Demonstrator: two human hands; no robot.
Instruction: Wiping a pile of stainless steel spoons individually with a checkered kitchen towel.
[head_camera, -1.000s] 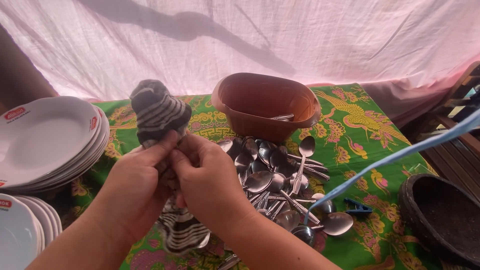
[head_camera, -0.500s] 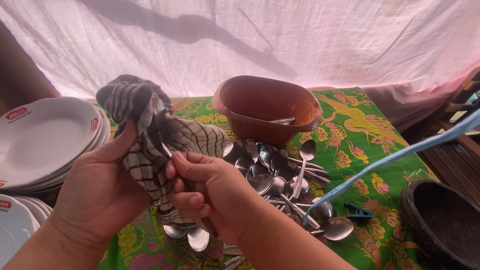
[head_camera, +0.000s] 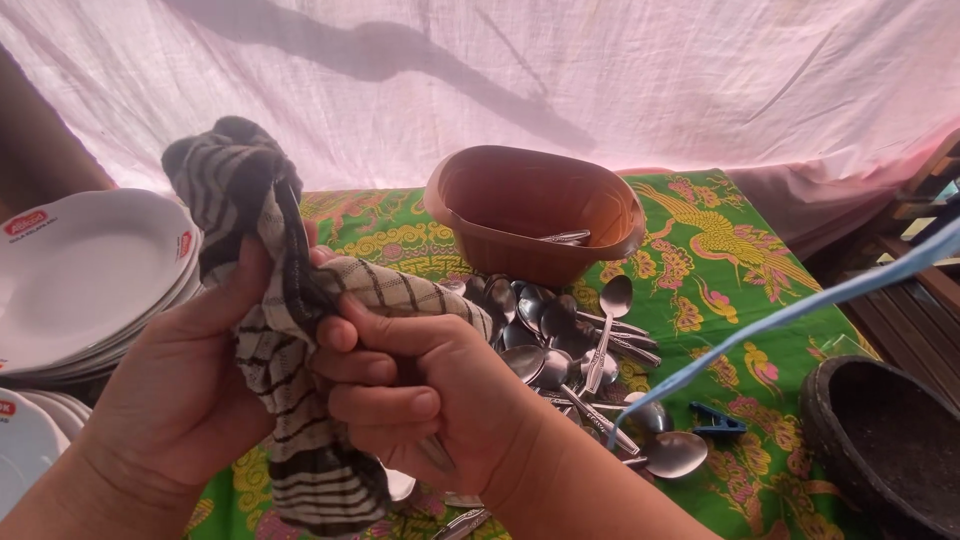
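Draping over the left hand (head_camera: 175, 400), striped cloth (head_camera: 285, 330) meets right fingers (head_camera: 390, 400).

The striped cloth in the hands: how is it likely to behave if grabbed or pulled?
The striped cloth is probably floppy: it folds over the left hand and hangs limp below. It looks light, bunching upward without support. Likely grippy rather than slippery, since the right hand pinches it around something slim; pulling would probably drag it loose unevenly.

Striped grey-beige cloth (head_camera: 290, 330) bunched upright, wrapped around metal utensil handle (head_camera: 437, 455) protruding below.
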